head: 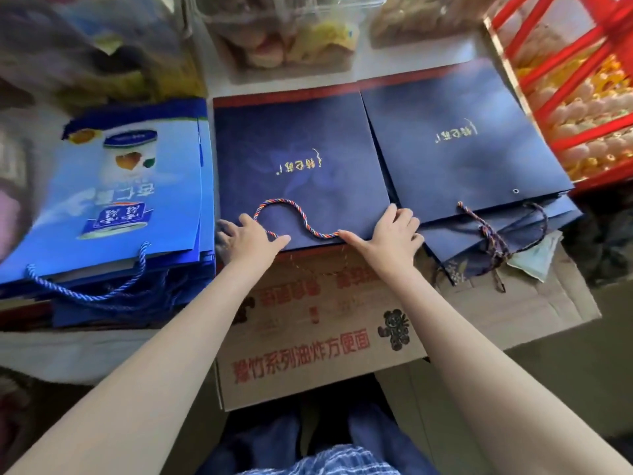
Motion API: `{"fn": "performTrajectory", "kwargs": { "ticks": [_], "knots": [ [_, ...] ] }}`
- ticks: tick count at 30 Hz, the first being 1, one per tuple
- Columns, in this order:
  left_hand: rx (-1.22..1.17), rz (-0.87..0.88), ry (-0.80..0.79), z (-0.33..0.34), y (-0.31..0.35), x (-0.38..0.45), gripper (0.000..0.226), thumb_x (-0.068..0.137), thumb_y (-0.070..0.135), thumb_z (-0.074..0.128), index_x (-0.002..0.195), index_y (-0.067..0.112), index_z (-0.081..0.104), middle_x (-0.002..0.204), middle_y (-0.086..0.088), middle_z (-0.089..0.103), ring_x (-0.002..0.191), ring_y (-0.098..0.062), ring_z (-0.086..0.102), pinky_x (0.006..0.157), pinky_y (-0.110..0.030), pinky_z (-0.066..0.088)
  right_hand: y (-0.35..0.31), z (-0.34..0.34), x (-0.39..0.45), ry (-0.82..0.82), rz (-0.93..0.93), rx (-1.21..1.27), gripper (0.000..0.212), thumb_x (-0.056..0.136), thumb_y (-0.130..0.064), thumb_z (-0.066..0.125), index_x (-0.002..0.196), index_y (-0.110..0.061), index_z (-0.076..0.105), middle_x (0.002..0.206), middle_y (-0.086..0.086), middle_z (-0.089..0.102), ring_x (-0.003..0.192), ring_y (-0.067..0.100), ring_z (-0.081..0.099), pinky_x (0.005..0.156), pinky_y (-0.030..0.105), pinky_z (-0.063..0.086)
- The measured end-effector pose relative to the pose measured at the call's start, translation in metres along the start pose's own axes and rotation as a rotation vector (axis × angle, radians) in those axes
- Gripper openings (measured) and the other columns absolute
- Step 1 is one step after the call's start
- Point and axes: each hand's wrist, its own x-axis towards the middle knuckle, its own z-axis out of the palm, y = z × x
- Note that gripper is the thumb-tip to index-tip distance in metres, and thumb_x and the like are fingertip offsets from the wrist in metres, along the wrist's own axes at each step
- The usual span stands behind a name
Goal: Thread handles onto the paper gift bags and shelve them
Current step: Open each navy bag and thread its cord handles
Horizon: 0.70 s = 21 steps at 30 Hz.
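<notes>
A flat navy paper gift bag [301, 159] with gold lettering lies in the middle on a stack. A red-and-blue twisted cord handle [294, 217] curls across its near edge. My left hand [250, 240] grips the bag's near left corner, fingers by one end of the cord. My right hand [387, 234] grips the near right corner, touching the cord's other end. To the right a second stack of navy bags [462, 145] lies flat, with dark cords [489, 238] hanging from its lower bags and an eyelet showing on the top one.
A stack of light blue printed bags [113, 200] with blue rope handles sits to the left. A cardboard box [315, 323] with red print lies under the bags in front of me. A red wire rack [579, 90] stands right; clear snack tubs [291, 32] behind.
</notes>
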Motion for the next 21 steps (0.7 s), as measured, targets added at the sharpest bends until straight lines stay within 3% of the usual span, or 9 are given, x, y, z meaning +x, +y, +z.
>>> {"fn": "performTrajectory", "kwargs": {
  "ticks": [5, 8, 11, 13, 16, 19, 21],
  "knots": [
    [-0.003, 0.03, 0.037, 0.007, -0.005, -0.004, 0.082, 0.081, 0.055, 0.06, 0.136, 0.005, 0.026, 0.151, -0.029, 0.009, 0.136, -0.044, 0.019, 0.108, -0.048, 0.02, 0.001, 0.007, 0.006, -0.006, -0.039, -0.036, 0.106, 0.07, -0.073, 0.052, 0.143, -0.003, 0.021, 0.139, 0.017, 0.032, 0.122, 0.034, 0.034, 0.095, 0.045, 0.033],
    [-0.057, 0.091, 0.108, 0.017, -0.004, -0.009, 0.064, 0.087, 0.045, 0.059, 0.135, 0.012, 0.032, 0.152, -0.025, 0.008, 0.137, -0.046, 0.015, 0.109, -0.051, 0.017, -0.002, 0.009, 0.007, 0.014, -0.133, -0.075, 0.08, 0.082, -0.065, 0.048, 0.146, -0.026, 0.024, 0.147, 0.021, 0.021, 0.133, 0.035, 0.022, 0.104, 0.049, 0.022],
    [-0.182, 0.373, 0.222, 0.027, -0.007, -0.011, 0.028, 0.087, 0.022, 0.062, 0.113, 0.015, 0.06, 0.147, -0.02, 0.031, 0.137, -0.042, 0.022, 0.108, -0.05, 0.02, -0.005, 0.016, 0.001, -0.01, -0.17, -0.095, 0.055, 0.093, -0.053, 0.041, 0.144, -0.035, 0.029, 0.154, 0.02, 0.009, 0.141, 0.034, 0.009, 0.111, 0.051, 0.011],
    [-0.191, 0.653, 0.172, 0.033, -0.014, -0.017, 0.016, 0.081, 0.015, 0.06, 0.09, 0.018, 0.073, 0.14, -0.016, 0.044, 0.135, -0.041, 0.03, 0.106, -0.056, 0.022, -0.005, 0.018, 0.0, -0.075, -0.151, 0.024, 0.046, 0.098, -0.043, 0.037, 0.142, -0.032, 0.034, 0.156, 0.018, 0.006, 0.143, 0.033, 0.006, 0.112, 0.048, 0.009],
    [0.194, 0.933, -0.015, 0.039, -0.034, -0.032, 0.027, 0.079, 0.021, 0.053, 0.094, 0.031, 0.073, 0.154, -0.001, 0.024, 0.143, -0.035, 0.011, 0.112, -0.06, 0.007, -0.007, 0.015, 0.006, -0.124, -0.109, 0.152, 0.042, 0.099, -0.04, 0.034, 0.139, -0.03, 0.041, 0.156, 0.019, 0.009, 0.143, 0.032, 0.006, 0.113, 0.045, 0.008],
    [0.535, 1.121, 0.047, 0.034, -0.056, -0.028, 0.045, 0.063, 0.029, 0.054, 0.105, 0.037, 0.07, 0.149, -0.009, 0.036, 0.134, -0.044, 0.031, 0.099, -0.068, 0.03, -0.008, 0.014, 0.004, -0.146, -0.12, 0.129, 0.059, 0.09, -0.056, 0.046, 0.141, -0.027, 0.037, 0.156, 0.02, 0.006, 0.144, 0.033, 0.003, 0.113, 0.045, 0.005],
    [0.551, 1.19, 0.021, 0.027, -0.063, -0.022, 0.05, 0.065, 0.033, 0.047, 0.11, 0.036, 0.067, 0.144, -0.009, 0.043, 0.131, -0.046, 0.035, 0.095, -0.067, 0.036, -0.008, 0.015, 0.001, -0.176, -0.154, 0.074, 0.078, 0.08, -0.063, 0.056, 0.143, -0.026, 0.028, 0.155, 0.022, 0.0, 0.144, 0.035, -0.002, 0.114, 0.046, 0.003]
  ]
}}
